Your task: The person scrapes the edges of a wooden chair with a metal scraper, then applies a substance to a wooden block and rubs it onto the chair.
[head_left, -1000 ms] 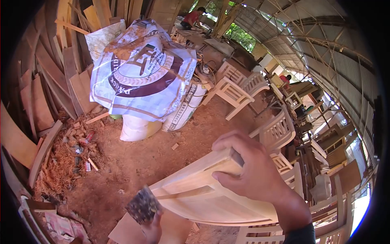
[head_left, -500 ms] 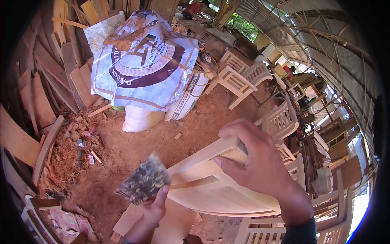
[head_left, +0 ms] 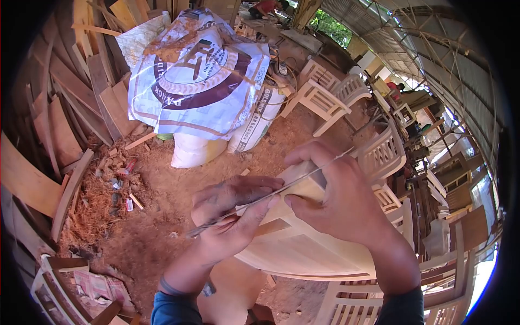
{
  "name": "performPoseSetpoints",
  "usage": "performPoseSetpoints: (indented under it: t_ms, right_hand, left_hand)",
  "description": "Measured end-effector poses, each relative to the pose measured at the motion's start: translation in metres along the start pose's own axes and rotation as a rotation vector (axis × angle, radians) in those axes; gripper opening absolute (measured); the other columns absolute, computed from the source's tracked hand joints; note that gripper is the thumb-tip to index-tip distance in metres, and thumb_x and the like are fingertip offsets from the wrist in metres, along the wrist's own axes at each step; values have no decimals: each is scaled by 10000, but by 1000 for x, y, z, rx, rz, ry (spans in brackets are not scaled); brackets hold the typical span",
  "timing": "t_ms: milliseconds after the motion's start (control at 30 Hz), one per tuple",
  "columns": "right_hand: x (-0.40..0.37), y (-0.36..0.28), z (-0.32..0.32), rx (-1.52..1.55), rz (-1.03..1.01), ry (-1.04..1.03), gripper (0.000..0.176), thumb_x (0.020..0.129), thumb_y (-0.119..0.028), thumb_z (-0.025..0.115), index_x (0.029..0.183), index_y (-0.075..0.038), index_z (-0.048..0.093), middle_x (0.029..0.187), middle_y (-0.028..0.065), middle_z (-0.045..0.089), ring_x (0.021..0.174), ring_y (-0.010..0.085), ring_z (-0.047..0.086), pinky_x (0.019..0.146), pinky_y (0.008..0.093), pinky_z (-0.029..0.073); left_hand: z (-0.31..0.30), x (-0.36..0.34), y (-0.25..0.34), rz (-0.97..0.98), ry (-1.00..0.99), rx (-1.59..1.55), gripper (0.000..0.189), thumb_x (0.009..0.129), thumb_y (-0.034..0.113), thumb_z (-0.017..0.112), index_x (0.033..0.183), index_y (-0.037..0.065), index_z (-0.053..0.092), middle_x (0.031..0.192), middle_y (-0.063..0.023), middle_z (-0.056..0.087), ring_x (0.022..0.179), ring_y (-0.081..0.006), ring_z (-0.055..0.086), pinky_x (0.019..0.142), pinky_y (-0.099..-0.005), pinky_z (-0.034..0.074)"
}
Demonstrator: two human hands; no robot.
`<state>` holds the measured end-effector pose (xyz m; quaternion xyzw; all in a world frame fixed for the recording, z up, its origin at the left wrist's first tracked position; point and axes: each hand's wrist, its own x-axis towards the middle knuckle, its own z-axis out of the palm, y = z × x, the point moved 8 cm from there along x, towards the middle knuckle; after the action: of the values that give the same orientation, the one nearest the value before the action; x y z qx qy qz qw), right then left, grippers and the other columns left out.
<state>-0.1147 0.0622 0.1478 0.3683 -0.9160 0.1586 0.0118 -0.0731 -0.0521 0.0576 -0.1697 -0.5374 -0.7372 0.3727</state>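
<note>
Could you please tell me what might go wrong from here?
The thin sheet in the left hand crosses the right hand in this view, so a stroke might scrape its fingers. The wooden piece could also shift if the right hand's grip at its corner loosens; whatever else supports it is hard to see.
</note>
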Motion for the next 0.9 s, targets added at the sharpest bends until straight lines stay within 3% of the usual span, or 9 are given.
performPoseSetpoints:
  t_ms: [67, 167, 267, 367, 467, 500, 600, 733, 900]
  right_hand:
    - [-1, 2, 1, -35, 34, -21, 401, 706, -111, 708, 1046, -36, 509, 1007, 142, 548, 891, 339, 587, 761, 424, 468]
    - [-2, 1, 1, 13, 72, -53, 404, 702, -118, 712, 1046, -47, 513, 999, 143, 548, 877, 330, 586, 772, 422, 461]
    - [-2, -1, 1, 57, 68, -44, 405, 702, -122, 713, 1051, -59, 519, 989, 142, 551, 897, 327, 578, 791, 424, 458]
    - [-3, 1, 1, 8, 20, -8, 399, 710, -133, 709, 1056, -65, 522, 984, 142, 552, 940, 335, 562, 809, 437, 452]
    - [-4, 4, 0, -25, 57, 13, 437, 678, -127, 744, 1064, -52, 554, 992, 125, 579, 923, 296, 569, 803, 396, 451]
    - [-4, 5, 1, -28, 85, 17, 458, 659, -122, 763, 1067, -45, 570, 997, 117, 592, 908, 275, 576, 798, 372, 452]
    - [-10, 3, -2, -166, 57, 76, 440, 724, -183, 691, 1109, -39, 533, 1031, 166, 568, 1022, 369, 536, 869, 450, 448]
    - [-6, -5, -4, -103, -14, 105, 464, 722, -186, 692, 1131, -32, 535, 1082, 168, 567, 1064, 368, 526, 890, 445, 447]
    - [-3, 6, 1, 19, 146, -69, 544, 696, -200, 758, 1174, -25, 564, 1146, 175, 596, 1098, 359, 543, 961, 417, 403]
  left_hand:
    - [1, 2, 3, 22, -33, 94, 131, 772, -3, 716, 863, -42, 630, 873, -192, 694, 799, -269, 712, 660, -309, 570]
    - [1, 1, 18, 216, -71, 141, 196, 760, 61, 725, 895, -45, 631, 906, -196, 687, 798, -276, 711, 658, -305, 568]
    - [7, 3, 30, 280, -31, 325, 155, 768, -12, 746, 802, -1, 596, 836, -160, 702, 652, -189, 674, 547, -272, 516]
    - [7, 3, 25, 228, -113, 319, 255, 721, 87, 742, 910, -45, 633, 906, -185, 684, 747, -270, 703, 625, -300, 554]
    - [4, 9, 14, 122, -113, 251, 242, 725, 42, 742, 929, -46, 644, 895, -170, 691, 725, -238, 698, 639, -286, 545]
    - [4, 12, 7, 4, -98, 101, 224, 752, -20, 731, 962, -42, 655, 890, -134, 704, 739, -183, 688, 679, -261, 528]
    - [3, 21, -4, -143, -95, -122, 222, 782, -47, 716, 996, -34, 661, 885, -101, 710, 779, -146, 671, 713, -247, 512]
    - [-2, 20, -5, -198, -25, -174, 218, 771, -48, 724, 981, -28, 670, 881, -101, 706, 784, -157, 668, 707, -250, 513]
    - [6, 14, 18, 73, -107, 148, 185, 753, -51, 716, 934, -25, 688, 856, -137, 691, 788, -197, 681, 680, -274, 524]
